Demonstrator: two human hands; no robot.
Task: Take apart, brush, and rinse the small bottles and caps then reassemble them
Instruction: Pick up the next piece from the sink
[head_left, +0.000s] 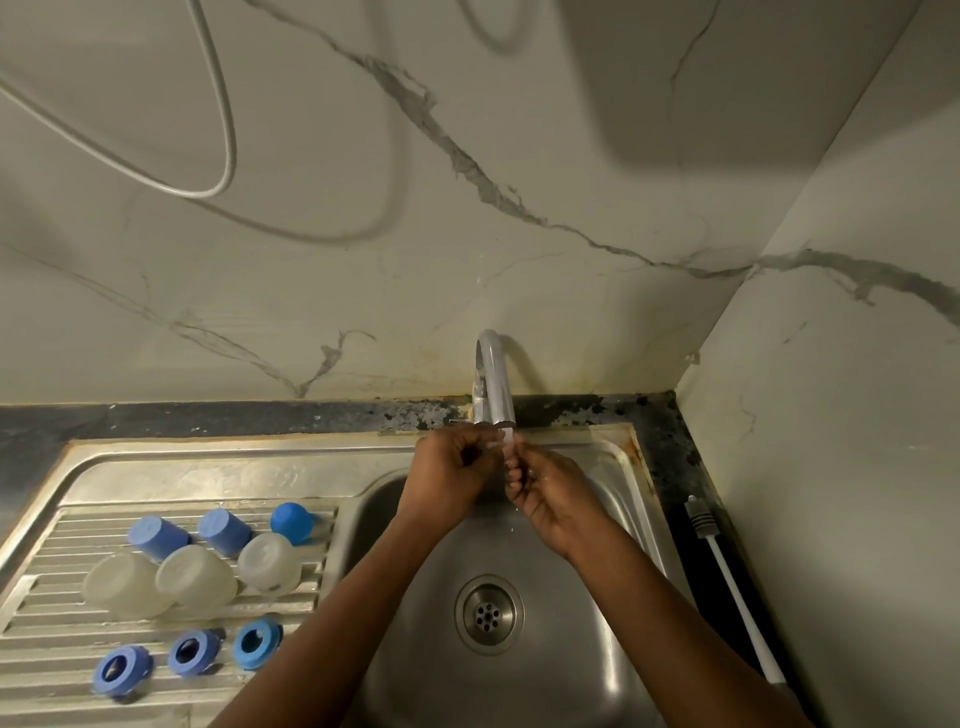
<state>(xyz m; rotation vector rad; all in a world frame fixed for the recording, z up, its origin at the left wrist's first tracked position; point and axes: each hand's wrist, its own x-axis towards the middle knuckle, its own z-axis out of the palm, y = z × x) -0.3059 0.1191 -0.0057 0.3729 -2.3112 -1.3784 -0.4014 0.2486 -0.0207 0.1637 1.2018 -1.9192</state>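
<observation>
Both hands meet under the running tap above the sink basin. My left hand has its fingers curled and pinches a small clear piece in the water stream. My right hand curls its fingers against the same spot; whether it grips the piece is hidden. On the ribbed drainboard to the left lie three clear bottles, three blue caps behind them, and three blue rings in front.
A white-handled bottle brush lies on the dark counter strip right of the sink. The drain sits in the basin's middle. Marble walls close off the back and the right side. A grey cable loops on the wall at upper left.
</observation>
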